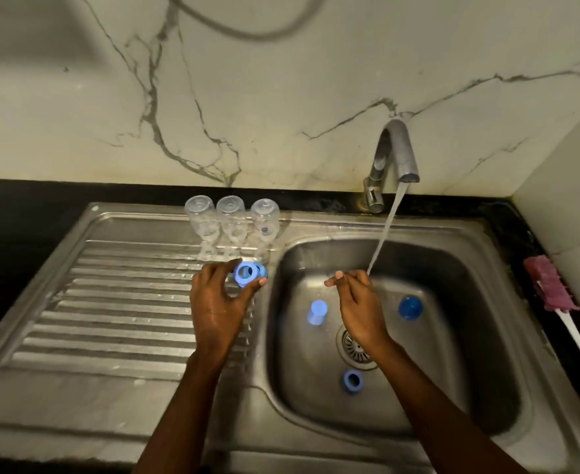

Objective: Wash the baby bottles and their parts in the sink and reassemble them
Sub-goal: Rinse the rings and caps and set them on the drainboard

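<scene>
Now the left hand (220,299) pinches a blue screw ring (245,272) over the drainboard (110,302), mid-frame. The right hand (357,302) is under the tap (398,155) water with its fingers pressed together; I cannot tell if it holds anything. Three clear bottles (232,227) stand upside down just above. Another ring (352,381), a pale blue cap (317,313) and a dark blue cap (410,307) lie in the sink (452,371).

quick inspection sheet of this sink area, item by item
surface: steel sink; tap running into the basin
job's things: three clear bottles inverted on the drainboard; ring in left hand; pale cap, dark cap and basin ring in the basin
clutter: pink brush on the right counter
hands: left hand pinches ring; right hand at the stream, grip unclear
cables: grey hose on the wall
surroundings: marble wall, black counter
</scene>
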